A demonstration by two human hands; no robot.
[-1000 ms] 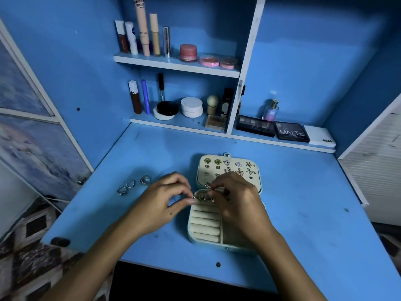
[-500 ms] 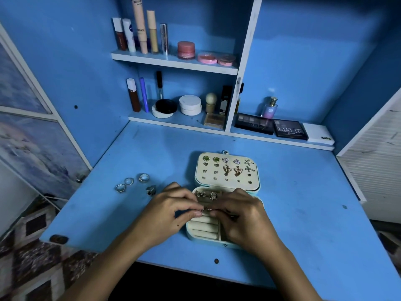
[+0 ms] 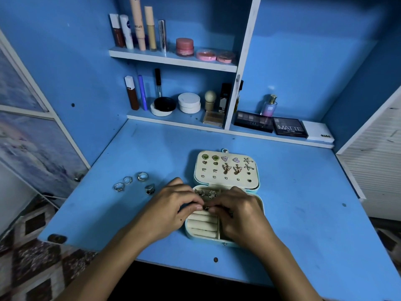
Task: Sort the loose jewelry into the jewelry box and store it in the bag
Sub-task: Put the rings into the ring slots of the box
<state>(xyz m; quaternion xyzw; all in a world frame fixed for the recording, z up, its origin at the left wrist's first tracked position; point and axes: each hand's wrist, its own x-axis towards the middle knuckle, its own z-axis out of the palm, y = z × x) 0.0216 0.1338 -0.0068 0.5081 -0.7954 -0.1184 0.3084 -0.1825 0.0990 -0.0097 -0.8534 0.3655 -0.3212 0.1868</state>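
An open pale-blue jewelry box (image 3: pixel 258 187) lies on the blue desk, its cream lid panel (image 3: pixel 225 168) studded with several earrings. Two rings (image 3: pixel 206 193) stand in the top ring roll of the lower tray. My left hand (image 3: pixel 169 211) and my right hand (image 3: pixel 240 213) meet over the ring rolls, fingertips together pinching a small ring (image 3: pixel 205 207). Several loose rings (image 3: pixel 134 182) lie on the desk left of the box. My right hand hides the tray's right compartment. No bag is in view.
Shelves (image 3: pixel 173 59) at the back hold cosmetic tubes, jars and compacts; palettes (image 3: pixel 290 127) and a perfume bottle (image 3: pixel 269 105) stand on the right ledge. A white slatted panel (image 3: pixel 377 166) borders the desk's right side. The desk's front edge (image 3: pixel 152 259) runs near my forearms.
Both hands have moved down from the top ring roll to a lower roll, carrying a small ring. A fourth dark-stoned ring on the desk, earlier hidden by my left hand, now shows.
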